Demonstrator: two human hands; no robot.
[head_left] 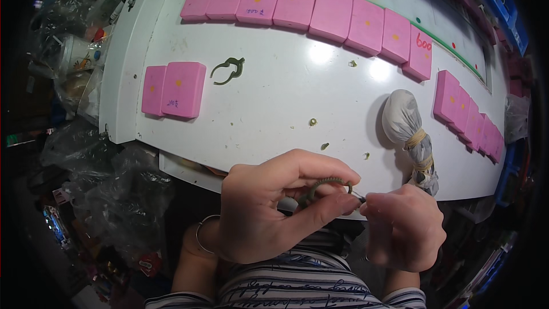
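Between the thumb and fingers of my left hand [280, 209] is a curved dark-green piece [327, 181] with a ridged outer edge, like part of a ring or bracelet. My right hand [403, 226] is closed in a pinch on a thin tool [361, 198]. Only a short dark end of it shows, close to the tip of the green piece. Whether the two touch I cannot tell. Farther off on the white table lies another green piece [235, 70], shaped like an open claw.
Pink blocks [333, 14] line the table's [274, 97] far side and right side; two more pink blocks [183, 90] stand at left. A pale wrapped bundle [401, 117] with rubber bands lies beside my right hand. Small green scraps [313, 122] dot the tabletop. Clear plastic bags [114, 177] hang at left.
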